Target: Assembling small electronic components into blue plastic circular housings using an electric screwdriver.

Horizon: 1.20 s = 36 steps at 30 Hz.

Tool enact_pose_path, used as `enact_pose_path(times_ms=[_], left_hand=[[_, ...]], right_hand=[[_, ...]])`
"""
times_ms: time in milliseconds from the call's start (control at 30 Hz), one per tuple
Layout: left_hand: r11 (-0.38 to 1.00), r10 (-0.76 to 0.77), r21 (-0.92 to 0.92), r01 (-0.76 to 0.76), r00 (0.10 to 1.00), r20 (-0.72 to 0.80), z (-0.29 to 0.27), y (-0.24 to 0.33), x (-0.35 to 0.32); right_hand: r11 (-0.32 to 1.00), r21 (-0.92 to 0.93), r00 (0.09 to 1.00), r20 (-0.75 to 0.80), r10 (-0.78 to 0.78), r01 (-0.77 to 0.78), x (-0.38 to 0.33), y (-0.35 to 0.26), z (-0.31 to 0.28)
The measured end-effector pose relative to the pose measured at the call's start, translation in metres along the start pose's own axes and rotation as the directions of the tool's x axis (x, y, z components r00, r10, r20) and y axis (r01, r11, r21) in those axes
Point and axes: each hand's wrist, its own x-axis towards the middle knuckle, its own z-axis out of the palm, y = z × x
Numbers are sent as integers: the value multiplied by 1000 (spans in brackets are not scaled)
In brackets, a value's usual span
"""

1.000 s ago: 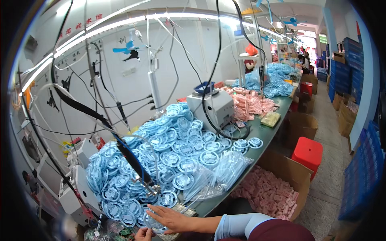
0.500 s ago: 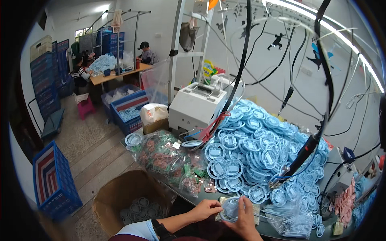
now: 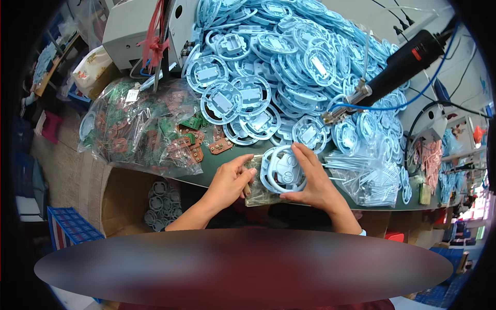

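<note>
A light blue toy steering wheel [image 3: 287, 170], with a paler ring on its round base, lies over a yellowish wrapped block [image 3: 254, 192] at the table's front edge. My right hand [image 3: 319, 185] grips its right side, thumb at the lower rim and fingers at the upper rim. At the block's left edge, my left hand [image 3: 227, 182] has its fingers curled and its thumb close to them. Whatever may be between those fingertips is too small to make out. Right behind the wheel rises a big pile of light blue round plastic parts [image 3: 250, 95].
A black electric screwdriver [image 3: 403, 70] hangs over the pile. Clear bags of circuit boards [image 3: 139, 129] lie at left, thin white sticks [image 3: 369, 178] in plastic at right. Below the table's left edge, a cardboard box [image 3: 121, 201] holds grey round parts. A white machine [image 3: 132, 33] stands behind.
The view has tilted down toward the table. The wheel now sits flatter over the block, its ring facing up. My left hand has drawn a little away from the wheel's left rim.
</note>
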Motion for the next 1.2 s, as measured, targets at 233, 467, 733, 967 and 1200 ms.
enact_pose_path(times_ms=[233, 467, 733, 967, 1200], left_hand=[[996, -54, -68, 61, 994, 95, 7, 7, 11], [990, -68, -116, 83, 989, 132, 2, 8, 23], [993, -79, -77, 91, 987, 142, 1, 10, 25], [990, -91, -92, 104, 987, 130, 2, 7, 25], [991, -89, -89, 101, 987, 135, 1, 6, 28]], right_hand=[[999, -18, 996, 84, -37, 39, 5, 0, 7], [999, 29, 989, 142, -41, 37, 18, -6, -1], [999, 21, 982, 186, -36, 33, 23, -2, -3], [998, -9, 979, 197, -57, 60, 23, -3, -2], [1000, 4, 983, 179, -31, 30, 22, -4, -2]])
